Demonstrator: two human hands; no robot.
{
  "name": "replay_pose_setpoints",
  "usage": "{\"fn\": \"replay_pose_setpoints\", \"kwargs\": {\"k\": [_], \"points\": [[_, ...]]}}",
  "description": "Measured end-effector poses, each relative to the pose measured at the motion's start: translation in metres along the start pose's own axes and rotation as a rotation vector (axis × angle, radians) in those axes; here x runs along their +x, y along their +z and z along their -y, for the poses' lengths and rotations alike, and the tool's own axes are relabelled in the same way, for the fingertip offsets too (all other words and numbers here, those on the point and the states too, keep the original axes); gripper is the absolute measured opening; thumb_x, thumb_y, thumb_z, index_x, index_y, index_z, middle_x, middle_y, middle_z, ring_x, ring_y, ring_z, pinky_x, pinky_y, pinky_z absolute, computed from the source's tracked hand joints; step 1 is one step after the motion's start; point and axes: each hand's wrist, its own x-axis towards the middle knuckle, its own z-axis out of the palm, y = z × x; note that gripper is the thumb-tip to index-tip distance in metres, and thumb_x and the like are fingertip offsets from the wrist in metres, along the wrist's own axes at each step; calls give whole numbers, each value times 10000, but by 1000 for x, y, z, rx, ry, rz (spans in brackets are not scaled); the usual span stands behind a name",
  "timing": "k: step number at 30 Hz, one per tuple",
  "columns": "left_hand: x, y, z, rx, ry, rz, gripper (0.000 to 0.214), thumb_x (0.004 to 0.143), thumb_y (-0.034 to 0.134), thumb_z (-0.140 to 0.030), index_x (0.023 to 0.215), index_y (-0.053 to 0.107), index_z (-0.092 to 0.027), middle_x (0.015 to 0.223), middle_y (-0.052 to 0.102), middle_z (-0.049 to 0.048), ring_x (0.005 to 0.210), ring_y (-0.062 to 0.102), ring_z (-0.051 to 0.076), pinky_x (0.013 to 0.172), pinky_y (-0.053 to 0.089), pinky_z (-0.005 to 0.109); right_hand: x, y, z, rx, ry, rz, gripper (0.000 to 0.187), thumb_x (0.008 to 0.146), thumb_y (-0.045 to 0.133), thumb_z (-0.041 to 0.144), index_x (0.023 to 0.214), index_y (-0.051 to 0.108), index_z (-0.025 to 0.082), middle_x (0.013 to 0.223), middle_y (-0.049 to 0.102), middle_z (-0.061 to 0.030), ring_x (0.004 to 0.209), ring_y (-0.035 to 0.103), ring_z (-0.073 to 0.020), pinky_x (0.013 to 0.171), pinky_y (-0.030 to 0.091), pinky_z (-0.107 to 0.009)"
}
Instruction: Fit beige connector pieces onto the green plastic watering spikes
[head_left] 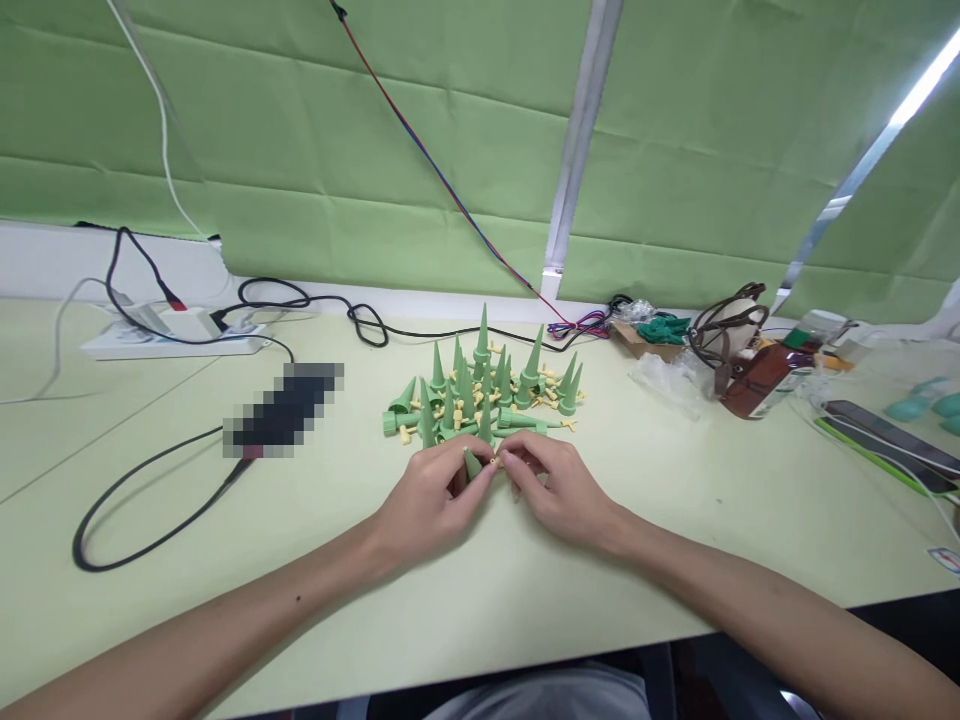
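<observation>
My left hand is closed around a green plastic spike, whose pointed tip shows between thumb and forefinger. Close against it, my right hand pinches a small yellow plastic fitting at the fingertips. Both hands meet just above the table, and my fingers hide whether the fitting touches the spike. Right behind them is a pile of green cone-shaped spikes, many upright and some lying down. Small yellow fittings are mixed in among them.
A power strip with black cables stands at the back left, near a pixelated dark object. To the right are a brown bottle, a small cardboard box, clear plastic bags and a phone. The table's front edge is near me.
</observation>
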Motion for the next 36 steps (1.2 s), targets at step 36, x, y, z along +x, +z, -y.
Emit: {"fn": "replay_pose_setpoints", "kwargs": {"k": [36], "points": [[2,0,0,29,39,66,175,972,548,-179,807,607,-173,983,750,20,500,532,63,526,450,234,5,0,-3,-93,20,64,265,1014,464,203,758,534,196,642,529,25,571,453,-129,578,353,-254]]}}
